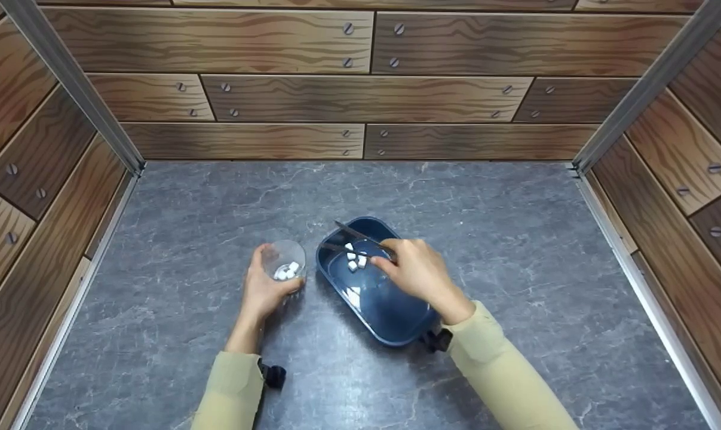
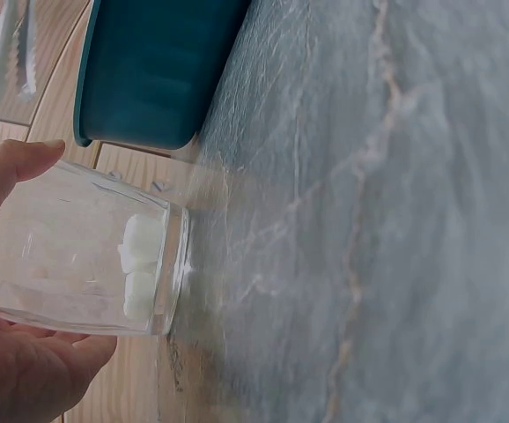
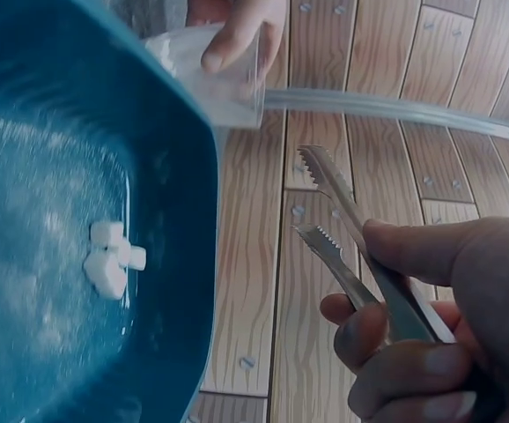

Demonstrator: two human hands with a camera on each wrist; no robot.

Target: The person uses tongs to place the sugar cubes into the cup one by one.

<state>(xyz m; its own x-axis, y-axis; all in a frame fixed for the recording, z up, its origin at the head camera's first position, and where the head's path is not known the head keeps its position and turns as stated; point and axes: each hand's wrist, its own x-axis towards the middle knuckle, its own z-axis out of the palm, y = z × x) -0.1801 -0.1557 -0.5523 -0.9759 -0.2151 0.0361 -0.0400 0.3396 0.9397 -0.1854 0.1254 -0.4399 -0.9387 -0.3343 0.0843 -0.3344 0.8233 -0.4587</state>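
My left hand (image 1: 266,288) holds a clear drinking glass (image 1: 285,254) upright on the grey surface, thumb on one side and fingers on the other. Several white cubes (image 2: 140,264) lie at the bottom of the glass. In my right hand (image 1: 419,269) is a pair of metal tongs (image 3: 360,238) with toothed tips. The tongs' arms stand apart with nothing between them, above the far left end of a dark blue basin (image 1: 390,325). Inside the basin, several more white cubes (image 3: 109,260) sit clustered together.
Grey marbled tabletop (image 1: 515,239) surrounds the glass and basin. Wood-patterned panels (image 1: 360,98) wall the back and both sides, with metal strips (image 1: 641,322) along the edges. A black wrist-worn device (image 1: 273,376) is strapped at the left sleeve.
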